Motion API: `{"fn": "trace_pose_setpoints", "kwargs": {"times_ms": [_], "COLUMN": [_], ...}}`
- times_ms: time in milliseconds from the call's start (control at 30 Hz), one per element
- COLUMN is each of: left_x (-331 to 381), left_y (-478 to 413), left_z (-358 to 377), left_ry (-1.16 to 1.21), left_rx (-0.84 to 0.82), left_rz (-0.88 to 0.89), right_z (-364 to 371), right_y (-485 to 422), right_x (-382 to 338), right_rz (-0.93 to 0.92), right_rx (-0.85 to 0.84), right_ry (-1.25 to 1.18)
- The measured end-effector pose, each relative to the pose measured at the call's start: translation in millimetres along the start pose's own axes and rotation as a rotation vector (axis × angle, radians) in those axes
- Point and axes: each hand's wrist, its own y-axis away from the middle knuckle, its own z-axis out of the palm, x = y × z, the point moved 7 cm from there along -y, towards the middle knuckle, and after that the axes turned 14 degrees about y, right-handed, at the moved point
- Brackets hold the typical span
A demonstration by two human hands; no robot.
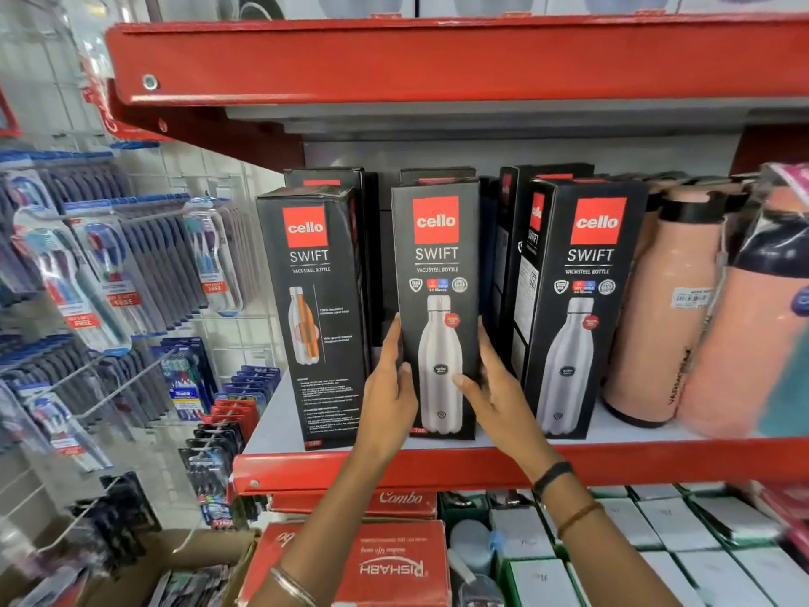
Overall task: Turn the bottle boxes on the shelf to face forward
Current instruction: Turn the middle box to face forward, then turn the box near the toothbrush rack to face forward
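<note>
Three tall black bottle boxes stand at the front of the grey shelf (280, 427). The middle box (437, 256) shows its front panel with a steel bottle picture. My left hand (389, 400) grips its lower left edge and my right hand (494, 387) its lower right edge. The left box (315, 308) shows a panel with a cutaway bottle and small text. The right box (582, 300) is angled, showing its front and one side. More black boxes (328, 177) stand behind them.
Peach flasks (665, 308) stand at the right of the shelf. A red shelf (437, 59) hangs overhead. Toothbrush packs (109, 273) hang on a wire rack to the left. Red cartons (385, 562) and white boxes (656, 527) sit on the level below.
</note>
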Motion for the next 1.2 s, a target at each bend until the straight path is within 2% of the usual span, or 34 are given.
{"fn": "trace_pose_setpoints", "kwargs": {"times_ms": [267, 400, 500, 567, 633, 667, 767, 900, 1000, 1200], "left_x": [-8, -1, 22, 41, 47, 44, 17, -10, -5, 16], "left_y": [7, 29, 55, 69, 74, 71, 55, 40, 33, 42], "left_z": [7, 3, -16, -39, -62, -74, -103, -118, -114, -102], "left_ry": [-0.007, 0.074, 0.058, 0.019, -0.013, -0.01, 0.023, 0.151, 0.183, 0.204], "left_rx": [-0.044, -0.034, 0.106, 0.266, 0.397, 0.445, 0.49, 0.336, 0.167, -0.01], "left_rz": [-0.036, -0.031, 0.138, 0.295, 0.37, 0.352, 0.139, -0.08, -0.105, -0.164], "right_z": [-7, -13, -20, -16, 2, 17, 65, 103, 107, 97], "right_y": [4, 24, 48, 55, 49, 43, 27, 12, 2, -5], "right_x": [12, -8, -37, -59, -79, -87, -97, -92, -96, -92], "right_rz": [0.085, 0.084, 0.004, -0.088, -0.144, -0.144, -0.079, 0.137, 0.165, 0.236], "right_rx": [0.074, 0.291, 0.552, 0.618, 0.527, 0.441, 0.209, 0.078, 0.076, 0.08], "right_ry": [0.053, 0.104, 0.026, -0.021, -0.081, -0.118, -0.149, -0.07, -0.056, -0.082]}}
